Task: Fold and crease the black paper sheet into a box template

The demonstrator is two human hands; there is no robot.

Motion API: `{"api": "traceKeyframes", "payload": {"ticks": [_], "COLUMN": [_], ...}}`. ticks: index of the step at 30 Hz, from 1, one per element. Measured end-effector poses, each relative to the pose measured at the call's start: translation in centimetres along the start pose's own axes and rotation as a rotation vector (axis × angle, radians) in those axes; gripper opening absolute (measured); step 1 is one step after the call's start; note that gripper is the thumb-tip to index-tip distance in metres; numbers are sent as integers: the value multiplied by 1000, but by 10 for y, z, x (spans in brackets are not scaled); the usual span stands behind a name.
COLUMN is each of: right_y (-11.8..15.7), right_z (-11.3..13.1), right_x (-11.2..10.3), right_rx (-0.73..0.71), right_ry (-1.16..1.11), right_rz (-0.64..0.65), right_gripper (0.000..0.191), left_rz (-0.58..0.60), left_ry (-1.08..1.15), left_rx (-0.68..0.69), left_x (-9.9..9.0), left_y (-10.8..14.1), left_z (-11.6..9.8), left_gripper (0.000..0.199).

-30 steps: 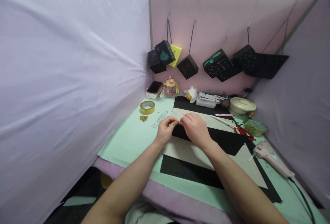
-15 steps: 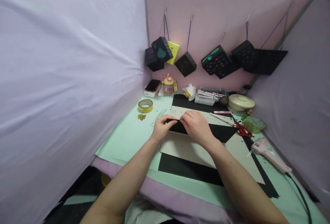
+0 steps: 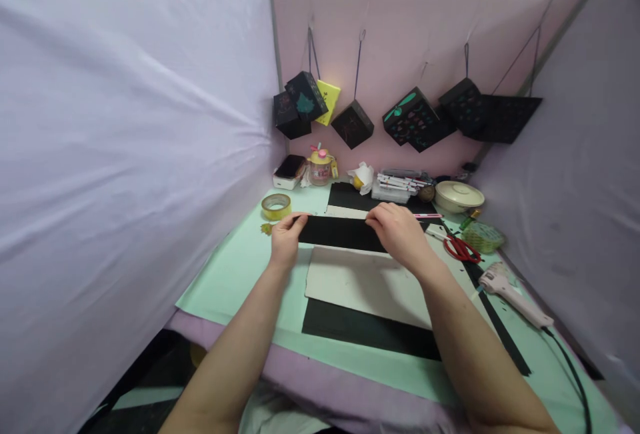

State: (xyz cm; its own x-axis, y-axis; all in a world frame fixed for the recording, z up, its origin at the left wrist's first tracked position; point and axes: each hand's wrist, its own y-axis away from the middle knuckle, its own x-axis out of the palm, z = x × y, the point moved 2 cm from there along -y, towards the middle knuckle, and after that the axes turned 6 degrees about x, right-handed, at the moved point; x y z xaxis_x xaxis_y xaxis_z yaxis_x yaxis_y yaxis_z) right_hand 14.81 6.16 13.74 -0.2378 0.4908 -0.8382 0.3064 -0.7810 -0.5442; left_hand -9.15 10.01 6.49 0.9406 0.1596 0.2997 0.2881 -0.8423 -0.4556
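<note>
A strip of black paper (image 3: 340, 233) is stretched between my two hands, raised above the table. My left hand (image 3: 287, 239) pinches its left end, thumb on the near side. My right hand (image 3: 400, 234) grips its upper edge farther right, with the fingertips closed together; the strip's right end is hidden behind that hand. Beneath lies a pale grey board (image 3: 360, 281) on black sheets (image 3: 370, 334). Scissors with red handles (image 3: 463, 249) rest to the right of my right hand.
A tape roll (image 3: 276, 206) sits at the left. On the right lies a pink glue gun (image 3: 515, 294) with a black cord. A lidded cream bowl (image 3: 459, 196), a box of pens (image 3: 397, 186) and a yellow-lidded jar (image 3: 320, 167) stand at the back. Black boxes (image 3: 353, 125) hang above.
My hands have moved apart, the left one sliding leftward along the strip. More of the black strip now shows between them, its face turned toward me.
</note>
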Motion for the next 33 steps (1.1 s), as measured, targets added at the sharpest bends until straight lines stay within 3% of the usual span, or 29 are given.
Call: {"api": "traceKeyframes", "payload": {"ticks": [4,14,21,28,31,33], "right_y": [-1,5,9,10,12,14], "right_z": [-29,-55,-67,-72,-76,-79], "right_x": [-12,-27,-28,-28,-35,-41], "right_rx": [60,136,175,180,189,229], "right_ry": [-9,-104,-126,-141,-167,-218], "right_rz": [-28,-113,-104,-89,-162,-258], "right_gripper": [12,17,17,17,15,14], "left_rz": [-133,-156,-139,-16,44,4], "left_ry": [69,115,87,129,135,97], "left_rx": [-9,-49,-49,-131,-161,-214], "left_x": [-14,-18,-18,-14,-13,-15], "left_y": [-13,-19,-19,-15,-15,-16], "left_z": [3,-2,0,-2,-2,2], "left_gripper": [25,25,30,44,56,61]}}
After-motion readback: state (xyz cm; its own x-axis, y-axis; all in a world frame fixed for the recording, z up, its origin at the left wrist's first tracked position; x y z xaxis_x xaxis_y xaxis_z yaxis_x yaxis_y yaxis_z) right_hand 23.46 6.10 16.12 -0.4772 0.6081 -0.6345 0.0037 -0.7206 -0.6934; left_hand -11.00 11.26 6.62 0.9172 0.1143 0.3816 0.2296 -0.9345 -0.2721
